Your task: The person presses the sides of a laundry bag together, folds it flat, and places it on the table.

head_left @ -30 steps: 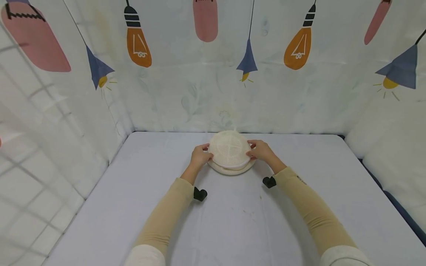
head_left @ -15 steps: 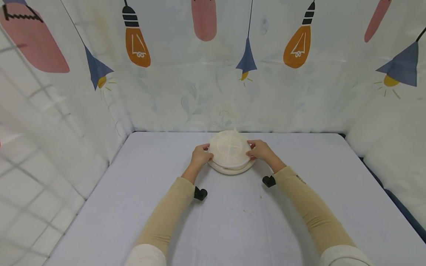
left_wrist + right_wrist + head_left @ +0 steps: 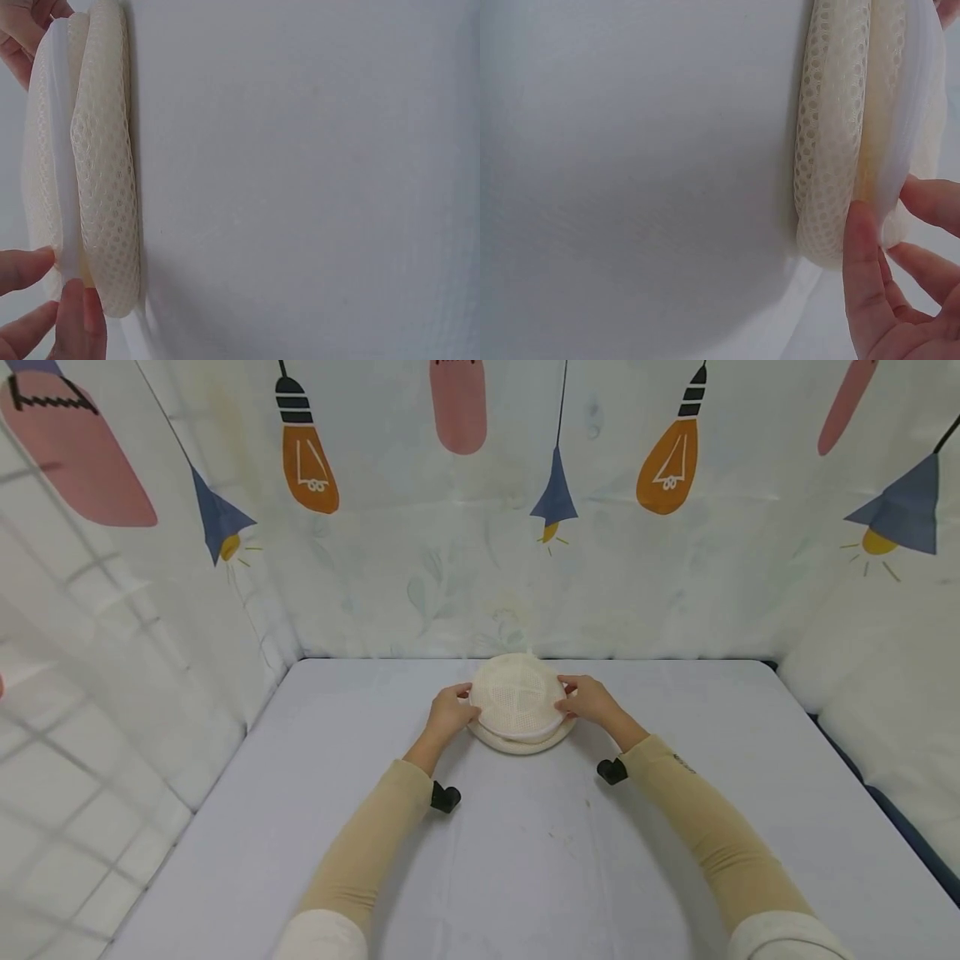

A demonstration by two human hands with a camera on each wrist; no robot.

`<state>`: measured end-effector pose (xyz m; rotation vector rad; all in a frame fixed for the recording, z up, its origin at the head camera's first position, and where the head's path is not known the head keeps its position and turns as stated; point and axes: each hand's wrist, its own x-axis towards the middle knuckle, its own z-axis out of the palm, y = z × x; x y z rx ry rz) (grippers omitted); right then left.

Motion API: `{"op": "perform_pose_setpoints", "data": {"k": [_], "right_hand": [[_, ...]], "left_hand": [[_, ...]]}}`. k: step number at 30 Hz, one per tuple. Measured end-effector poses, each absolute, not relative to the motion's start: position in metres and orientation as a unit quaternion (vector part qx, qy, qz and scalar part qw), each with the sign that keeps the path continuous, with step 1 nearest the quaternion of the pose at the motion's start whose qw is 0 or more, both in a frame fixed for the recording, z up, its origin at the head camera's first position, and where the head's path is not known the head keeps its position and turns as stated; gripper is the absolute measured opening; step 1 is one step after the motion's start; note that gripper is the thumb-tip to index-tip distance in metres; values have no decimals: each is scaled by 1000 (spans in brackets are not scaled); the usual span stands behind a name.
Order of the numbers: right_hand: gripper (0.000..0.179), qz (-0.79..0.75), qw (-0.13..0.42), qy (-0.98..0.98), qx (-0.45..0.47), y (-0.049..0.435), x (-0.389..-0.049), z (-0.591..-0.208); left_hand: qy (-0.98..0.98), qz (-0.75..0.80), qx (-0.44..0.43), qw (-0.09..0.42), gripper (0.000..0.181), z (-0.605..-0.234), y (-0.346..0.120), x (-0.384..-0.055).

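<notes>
A round, cream mesh laundry bag (image 3: 517, 693) lies near the far edge of the table, with a white band around its upper part. Its lower layer (image 3: 109, 172) is a thick, puffy honeycomb mesh that rests on the tabletop. At the left side, my left hand (image 3: 452, 710) pinches the banded rim between thumb and fingers. My right hand (image 3: 592, 700) grips the same rim from the opposite side. In the right wrist view, fingers (image 3: 862, 247) reach into the gap between the white band (image 3: 911, 112) and the lower layer. What lies inside the bag is hidden.
The table (image 3: 517, 860) has a pale cloth with a few small specks. A white curtain (image 3: 450, 568) printed with lamps hangs right behind the far edge, and more white sheeting (image 3: 885, 693) closes off the sides. A small black device (image 3: 446, 797) sits at each wrist.
Both wrists have shifted slightly outward, the left one leftward and the right one rightward. The hands keep their hold, and the mesh laundry bag stays in nearly the same place.
</notes>
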<state>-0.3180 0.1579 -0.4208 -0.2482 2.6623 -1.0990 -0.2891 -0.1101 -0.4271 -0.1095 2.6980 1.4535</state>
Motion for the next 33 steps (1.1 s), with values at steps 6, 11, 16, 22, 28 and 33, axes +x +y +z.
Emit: {"op": "perform_pose_setpoints", "data": {"k": [6, 11, 16, 22, 28, 33], "right_hand": [[68, -352, 102, 924, -111, 155, -314, -419], [63, -334, 83, 930, -128, 156, -311, -417], [61, -310, 76, 933, -164, 160, -311, -418], [59, -296, 61, 934, -192, 162, -311, -420], [56, -280, 34, 938, -204, 161, -310, -421], [58, -282, 37, 934, -216, 160, -308, -421]], "left_hand": [[883, 467, -10, 50, 59, -426, -120, -289], [881, 468, 15, 60, 63, -426, -125, -292], [884, 462, 34, 60, 65, -426, -124, -294], [901, 429, 48, 50, 66, -424, -122, -293], [919, 386, 67, 48, 67, -424, -122, -292], [937, 332, 97, 56, 70, -426, -121, -294]]}}
